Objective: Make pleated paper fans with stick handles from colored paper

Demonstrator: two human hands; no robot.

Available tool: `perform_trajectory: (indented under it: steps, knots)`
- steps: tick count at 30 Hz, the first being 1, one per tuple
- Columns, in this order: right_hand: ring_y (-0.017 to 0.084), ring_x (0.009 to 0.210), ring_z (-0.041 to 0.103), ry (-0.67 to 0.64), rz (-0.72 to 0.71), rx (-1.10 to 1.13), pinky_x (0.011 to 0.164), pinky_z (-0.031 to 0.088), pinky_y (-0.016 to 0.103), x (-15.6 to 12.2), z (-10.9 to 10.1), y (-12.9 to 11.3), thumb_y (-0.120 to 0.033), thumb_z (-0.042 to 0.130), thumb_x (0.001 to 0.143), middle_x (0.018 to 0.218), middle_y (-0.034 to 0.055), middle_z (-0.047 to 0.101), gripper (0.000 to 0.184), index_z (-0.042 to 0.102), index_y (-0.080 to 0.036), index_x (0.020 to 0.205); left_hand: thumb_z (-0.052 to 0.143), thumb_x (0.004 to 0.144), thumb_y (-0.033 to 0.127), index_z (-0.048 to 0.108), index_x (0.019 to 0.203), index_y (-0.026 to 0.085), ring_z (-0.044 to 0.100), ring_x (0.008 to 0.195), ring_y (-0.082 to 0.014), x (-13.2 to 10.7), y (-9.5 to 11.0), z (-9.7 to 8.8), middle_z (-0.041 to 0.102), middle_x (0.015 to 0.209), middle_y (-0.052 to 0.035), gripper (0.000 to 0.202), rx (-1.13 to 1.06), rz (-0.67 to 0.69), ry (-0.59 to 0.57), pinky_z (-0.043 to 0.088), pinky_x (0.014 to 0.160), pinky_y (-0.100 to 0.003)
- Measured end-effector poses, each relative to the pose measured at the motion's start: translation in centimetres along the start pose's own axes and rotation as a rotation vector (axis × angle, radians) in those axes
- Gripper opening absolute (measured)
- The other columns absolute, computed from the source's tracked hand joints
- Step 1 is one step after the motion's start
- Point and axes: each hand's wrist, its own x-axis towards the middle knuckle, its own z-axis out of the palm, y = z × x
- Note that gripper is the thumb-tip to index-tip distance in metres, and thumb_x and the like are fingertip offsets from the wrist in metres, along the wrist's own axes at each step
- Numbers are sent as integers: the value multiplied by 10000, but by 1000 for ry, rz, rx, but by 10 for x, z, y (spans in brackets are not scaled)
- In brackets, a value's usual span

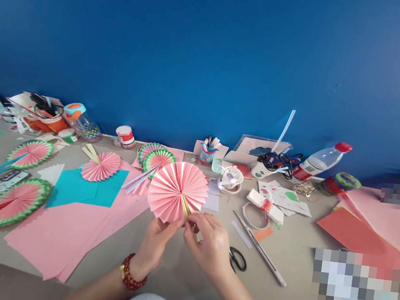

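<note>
A round pleated pink paper fan (170, 185) is held up in front of me, opened to a full disc. My left hand (155, 244) is closed on its lower edge, fingers mostly behind the paper. At the fan's bottom, my right hand (208, 241) pinches a narrow yellow paper strip (185, 206) that runs down from the centre. The fingertips of both hands nearly meet there. Black-handled scissors (238, 260) lie beside my right hand, partly hidden by it. Behind the fan are a green-edged paper fan (160, 160) and pale lilac strips (141, 180).
Pink paper sheets (54, 234) and teal paper (82, 189) lie left, near other finished fans (29, 199). To the right are a grey utility knife (263, 253), a tape roll (255, 217) and red paper (360, 238). A bottle (322, 161) leans by the blue wall (210, 63).
</note>
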Motion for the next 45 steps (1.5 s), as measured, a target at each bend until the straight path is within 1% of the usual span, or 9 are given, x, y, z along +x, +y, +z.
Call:
perform_trajectory:
  steps: [6, 10, 14, 22, 29, 33, 38, 42, 45]
  knots:
    - [161, 582, 561, -3, -19, -67, 605, 402, 283, 0, 1, -1, -149, 544, 862, 645, 13, 637, 80, 591, -203, 825, 729, 813, 299, 698, 1120, 192, 665, 1060, -272, -2, -2, -2, 730, 1117, -75, 326, 71, 20, 18, 517, 953, -386]
    - [153, 568, 562, -14, -4, -46, 599, 403, 274, 0, 1, -1, -132, 551, 845, 644, 5, 649, 94, 601, -208, 822, 735, 802, 323, 710, 1097, 183, 675, 1021, -277, -2, 1, -1, 741, 1064, -81, 328, 83, -3, 28, 531, 911, -383]
    - [150, 564, 566, 0, 10, -18, 596, 401, 265, 0, 1, 1, -120, 553, 833, 634, -1, 643, 109, 603, -210, 800, 758, 771, 336, 720, 1058, 180, 683, 983, -282, -1, 3, 2, 750, 994, -75, 330, 32, -25, 34, 542, 860, -384]
    - [148, 565, 552, -29, 30, 27, 586, 394, 260, 0, 2, 2, -124, 530, 849, 619, -3, 619, 119, 585, -214, 794, 760, 776, 298, 735, 977, 192, 690, 926, -246, 2, 2, 0, 755, 946, -46, 229, -36, -56, 4, 536, 841, -353]
    - [150, 569, 552, -59, 30, 35, 588, 389, 261, 2, 1, 3, -135, 529, 859, 622, -3, 614, 118, 578, -214, 784, 749, 793, 297, 722, 1037, 196, 689, 980, -261, 1, 1, -1, 752, 1009, -56, 266, -37, -56, -4, 533, 865, -359]
    - [150, 578, 562, -50, 17, 32, 596, 392, 262, 1, 2, 4, -147, 537, 874, 640, 0, 628, 121, 568, -214, 779, 734, 809, 301, 713, 1077, 195, 678, 1022, -274, 1, -1, -3, 744, 1058, -71, 290, -13, -44, -20, 530, 891, -371]
    - [144, 555, 555, -3, -21, -6, 598, 392, 261, 0, 4, 4, -154, 553, 869, 632, -7, 638, 60, 591, -200, 869, 723, 819, 284, 694, 1111, 186, 659, 1069, -283, 1, -2, -3, 724, 1126, -85, 309, -14, -28, -32, 525, 917, -384]
    - [141, 552, 530, 15, -51, -26, 594, 373, 256, 0, 4, 5, -139, 544, 865, 591, -15, 600, 93, 580, -198, 803, 729, 810, 280, 691, 1118, 161, 662, 1067, -292, 2, -3, -2, 727, 1110, -100, 332, -41, -21, -73, 525, 923, -395]
    - [140, 553, 518, 10, -66, -33, 592, 362, 256, 0, 4, 6, -137, 540, 869, 585, -13, 587, 102, 583, -193, 795, 739, 800, 284, 682, 1156, 157, 656, 1082, -295, 2, -4, -2, 720, 1136, -111, 382, -34, -13, -68, 521, 938, -401]
